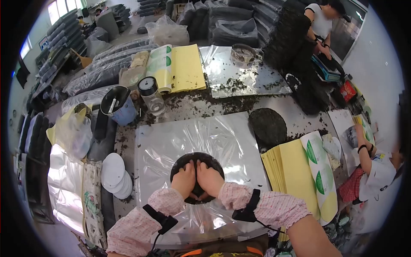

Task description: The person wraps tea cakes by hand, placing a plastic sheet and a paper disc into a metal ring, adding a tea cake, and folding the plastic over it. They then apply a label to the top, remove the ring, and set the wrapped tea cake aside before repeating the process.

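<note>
A round, dark-rimmed ring sits on a clear plastic sheet near the front of the table, with dark, leaf-like material inside it. Both hands are inside the ring, side by side, pressed into this material. My left hand is bunched with its knuckles up, and its thumb points inward near the ring's front. Close against it, my right hand is closed in the same way, its thumb nearly meeting the left one. The fingertips of both are hidden. Under the ring, the plastic sheet is wrinkled and shiny.
Right of the sheet are a dark round cake and yellow paper. White discs, a blue bucket and a lidded jar stand left. Two co-workers are at the right. Dark crumbs litter the table.
</note>
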The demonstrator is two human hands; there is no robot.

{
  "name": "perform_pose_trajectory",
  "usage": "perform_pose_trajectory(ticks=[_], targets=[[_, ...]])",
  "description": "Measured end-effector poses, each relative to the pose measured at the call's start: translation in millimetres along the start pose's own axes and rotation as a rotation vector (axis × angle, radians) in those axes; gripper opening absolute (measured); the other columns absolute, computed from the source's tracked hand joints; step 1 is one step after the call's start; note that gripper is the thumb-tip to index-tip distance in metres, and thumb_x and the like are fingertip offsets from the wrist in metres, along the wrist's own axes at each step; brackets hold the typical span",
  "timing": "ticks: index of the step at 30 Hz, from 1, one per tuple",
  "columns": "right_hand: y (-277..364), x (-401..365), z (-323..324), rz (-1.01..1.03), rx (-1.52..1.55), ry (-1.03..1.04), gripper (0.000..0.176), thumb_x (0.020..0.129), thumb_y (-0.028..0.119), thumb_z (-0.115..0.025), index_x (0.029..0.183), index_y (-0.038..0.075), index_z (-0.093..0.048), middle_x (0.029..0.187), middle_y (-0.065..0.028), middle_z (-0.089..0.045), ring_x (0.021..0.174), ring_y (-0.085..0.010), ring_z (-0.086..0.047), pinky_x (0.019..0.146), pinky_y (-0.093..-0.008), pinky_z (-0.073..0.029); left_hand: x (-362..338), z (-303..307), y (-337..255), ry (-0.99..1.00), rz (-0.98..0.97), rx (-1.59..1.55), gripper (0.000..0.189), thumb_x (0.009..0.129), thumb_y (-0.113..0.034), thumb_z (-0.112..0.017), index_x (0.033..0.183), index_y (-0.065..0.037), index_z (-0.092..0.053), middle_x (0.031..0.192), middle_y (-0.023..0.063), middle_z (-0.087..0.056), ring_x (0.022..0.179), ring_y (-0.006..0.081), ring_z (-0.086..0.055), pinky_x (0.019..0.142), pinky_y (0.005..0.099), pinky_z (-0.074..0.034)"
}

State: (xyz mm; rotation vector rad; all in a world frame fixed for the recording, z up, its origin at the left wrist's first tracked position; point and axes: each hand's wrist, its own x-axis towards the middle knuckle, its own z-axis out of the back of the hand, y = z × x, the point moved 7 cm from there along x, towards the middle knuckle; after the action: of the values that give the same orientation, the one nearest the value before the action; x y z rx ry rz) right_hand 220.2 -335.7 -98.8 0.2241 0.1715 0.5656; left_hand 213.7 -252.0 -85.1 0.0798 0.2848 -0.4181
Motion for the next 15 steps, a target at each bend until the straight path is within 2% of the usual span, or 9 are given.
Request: perform_pose_trajectory(ticks=[4,7,9,10,11,12,13,14,15], targets=[[3.5,-5.3,8.5,-0.048,-0.032,-0.073,0.118,0.050,0.024,-0.092,0.143,-0.016,-0.033,0.109,-0.0190,-0.056,0.084,-0.0308,-0.068,0.069,-0.0353,-0.059,-0.2,-8.2,0.1,-0.152,0.001,0.045,0.133,0.041,-0.039,-0.095,0.145,0.013,-0.032,0.114,0.0138,-0.054,0.095,0.0269,-0.066,0.071,0.0315,-0.060],[4.4,-9.5,14.5,-0.003,-0.003,-0.098,0.111,0.053,0.029,-0.091,0.142,-0.012,-0.039,0.108,-0.0191,-0.059,0.088,-0.0312,-0.068,0.070,-0.0363,-0.059,-5.3,5.3,-0.7,-0.103,-0.008,-0.045,0.133,0.042,-0.040,-0.095,0.145,0.013,-0.031,0.113,0.0166,-0.055,0.095,0.0303,-0.066,0.074,0.0348,-0.060],[5.7,-12.5,20.7,0.129,-0.013,0.053,0.089,0.068,0.044,-0.085,0.132,-0.007,-0.050,0.106,-0.0208,-0.061,0.093,-0.0365,-0.066,0.083,-0.0430,-0.056,-14.0,21.1,-1.4,-0.054,0.047,-0.152,0.127,0.050,-0.042,-0.095,0.145,0.012,-0.031,0.118,0.0220,-0.055,0.101,0.0364,-0.065,0.082,0.0413,-0.059],[-2.7,-10.5,41.7,0.147,0.196,0.150,0.074,0.076,0.050,-0.079,0.126,-0.001,-0.058,0.106,-0.0218,-0.064,0.099,-0.0390,-0.065,0.088,-0.0460,-0.053,-13.9,22.2,-2.0,0.021,0.010,-0.135,0.124,0.052,-0.046,-0.094,0.147,0.006,-0.033,0.121,0.0235,-0.054,0.104,0.0397,-0.064,0.086,0.0444,-0.058],[-18.3,-14.3,75.0,0.225,0.453,-0.172,0.064,0.079,0.049,-0.076,0.120,0.003,-0.062,0.108,-0.0214,-0.066,0.102,-0.0401,-0.064,0.087,-0.0475,-0.051,-21.4,36.6,-4.8,-0.027,-0.068,-0.174,0.119,0.054,-0.046,-0.093,0.148,-0.001,-0.035,0.122,0.0227,-0.053,0.105,0.0409,-0.063,0.087,0.0448,-0.057],[-33.4,-21.3,123.2,-0.025,0.472,-0.291,0.045,0.079,0.036,-0.077,0.108,0.003,-0.066,0.103,-0.0174,-0.068,0.103,-0.0382,-0.064,0.089,-0.0487,-0.050,-23.9,47.0,-5.6,-0.113,-0.118,-0.221,0.111,0.059,-0.048,-0.090,0.148,-0.005,-0.038,0.127,0.0221,-0.052,0.110,0.0419,-0.059,0.090,0.0458,-0.054],[-66.1,-30.1,138.7,-0.111,0.350,-0.783,0.042,0.080,0.031,-0.076,0.107,0.001,-0.065,0.103,-0.0195,-0.067,0.101,-0.0394,-0.064,0.087,-0.0486,-0.050,-24.2,57.1,-7.7,-0.184,-0.193,-0.266,0.102,0.066,-0.052,-0.085,0.147,-0.006,-0.041,0.132,0.0208,-0.052,0.116,0.0405,-0.056,0.097,0.0460,-0.049],[-86.0,-36.8,164.0,-0.319,0.225,-0.862,0.043,0.080,0.026,-0.075,0.111,-0.002,-0.064,0.109,-0.0224,-0.066,0.104,-0.0397,-0.062,0.088,-0.0487,-0.049,-16.9,48.4,-9.3,-0.306,-0.296,-0.365,0.090,0.076,-0.055,-0.077,0.145,-0.007,-0.046,0.139,0.0198,-0.051,0.123,0.0397,-0.052,0.102,0.0459,-0.045],[-118.5,-32.8,156.9,-0.430,0.057,-0.978,0.040,0.081,0.027,-0.077,0.105,-0.003,-0.066,0.096,-0.0208,-0.069,0.092,-0.0369,-0.067,0.081,-0.0465,-0.051,-13.1,30.9,-15.0,-0.320,-0.305,-0.288,0.084,0.080,-0.055,-0.074,0.144,-0.007,-0.048,0.139,0.0198,-0.051,0.125,0.0390,-0.051,0.103,0.0455,-0.044]])
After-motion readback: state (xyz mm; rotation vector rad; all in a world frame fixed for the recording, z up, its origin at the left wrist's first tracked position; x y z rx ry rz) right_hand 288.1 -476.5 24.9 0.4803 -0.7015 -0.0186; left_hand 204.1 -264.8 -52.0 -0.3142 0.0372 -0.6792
